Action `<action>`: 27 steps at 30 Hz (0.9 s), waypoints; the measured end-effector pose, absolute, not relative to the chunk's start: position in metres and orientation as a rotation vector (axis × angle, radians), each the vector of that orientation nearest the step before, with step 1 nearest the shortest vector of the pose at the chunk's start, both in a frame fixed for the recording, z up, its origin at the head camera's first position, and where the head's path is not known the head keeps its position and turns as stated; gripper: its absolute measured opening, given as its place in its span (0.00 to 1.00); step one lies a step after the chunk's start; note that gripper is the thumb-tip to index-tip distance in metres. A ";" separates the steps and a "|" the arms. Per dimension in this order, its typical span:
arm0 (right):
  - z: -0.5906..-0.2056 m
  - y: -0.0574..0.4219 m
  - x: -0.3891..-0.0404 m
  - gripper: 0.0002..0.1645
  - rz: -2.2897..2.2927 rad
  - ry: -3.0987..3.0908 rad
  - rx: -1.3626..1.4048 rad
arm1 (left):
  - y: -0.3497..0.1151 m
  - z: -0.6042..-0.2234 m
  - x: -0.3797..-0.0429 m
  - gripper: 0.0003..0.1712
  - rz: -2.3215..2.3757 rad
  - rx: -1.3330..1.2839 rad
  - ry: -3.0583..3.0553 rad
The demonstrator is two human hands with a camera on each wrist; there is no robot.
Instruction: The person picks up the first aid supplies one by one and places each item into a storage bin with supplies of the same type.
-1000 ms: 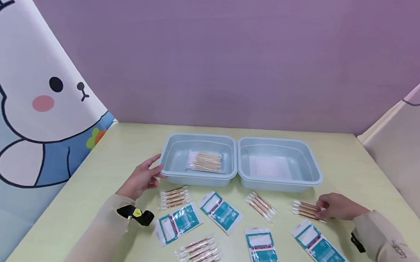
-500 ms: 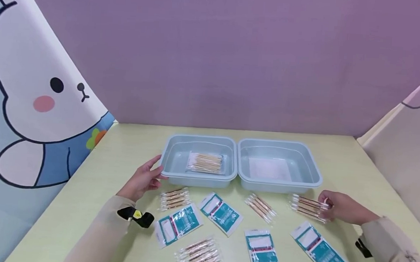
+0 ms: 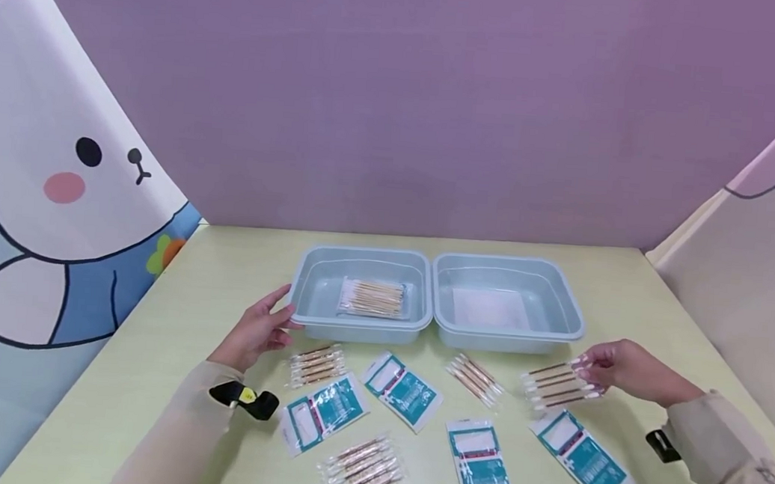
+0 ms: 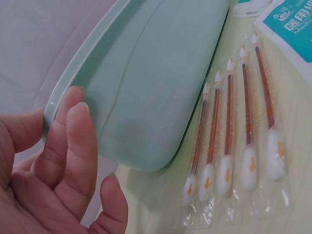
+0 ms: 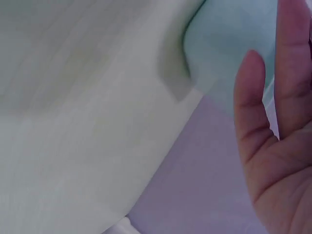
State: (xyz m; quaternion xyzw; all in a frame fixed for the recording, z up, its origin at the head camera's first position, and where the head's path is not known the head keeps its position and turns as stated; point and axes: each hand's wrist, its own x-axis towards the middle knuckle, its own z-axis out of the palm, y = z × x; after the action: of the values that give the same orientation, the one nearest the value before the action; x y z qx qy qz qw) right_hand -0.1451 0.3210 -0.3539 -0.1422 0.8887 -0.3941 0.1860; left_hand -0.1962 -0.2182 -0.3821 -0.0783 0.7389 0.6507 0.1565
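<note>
My left hand holds the left corner of a pale blue plastic basin. In the left wrist view the thumb lies at the basin's rim and the other fingers bend beside its wall. My right hand pinches one end of a clear strip of brown-stemmed cotton swabs, right of the second basin. The right wrist view shows part of that hand, with the strip out of sight. Inside the left basin lies a bag of wooden-stick cotton swabs.
More swab strips lie in front of the basins: one at left, one in the middle, one near the front. Several teal and white packets are spread among them on the light yellow table. A purple backdrop stands behind.
My right hand has lifted the swab strip from the table and tilted it, shifting slightly upward. The left hand keeps its place on the basin. The head view has turned slightly.
</note>
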 end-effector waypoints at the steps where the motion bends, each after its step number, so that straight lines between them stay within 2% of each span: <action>1: -0.353 0.320 -0.145 0.07 -1.117 2.512 -0.413 | -0.218 -0.382 -0.196 0.34 1.864 -0.231 2.115; 13: -0.333 0.295 -0.148 0.13 -1.223 2.531 -0.490 | -0.214 -0.382 -0.197 0.34 1.824 -0.320 2.204; 27: -0.321 0.240 -0.171 0.15 -1.335 2.612 -0.374 | -0.211 -0.382 -0.194 0.33 1.857 -0.342 2.209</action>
State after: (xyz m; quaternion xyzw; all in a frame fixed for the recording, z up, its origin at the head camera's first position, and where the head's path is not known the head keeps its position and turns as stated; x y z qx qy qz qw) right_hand -0.1706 0.2396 -0.3207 -0.1258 0.8796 -0.4495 0.0920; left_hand -0.1937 -0.2113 -0.3816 -0.1168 0.7549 0.6345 0.1175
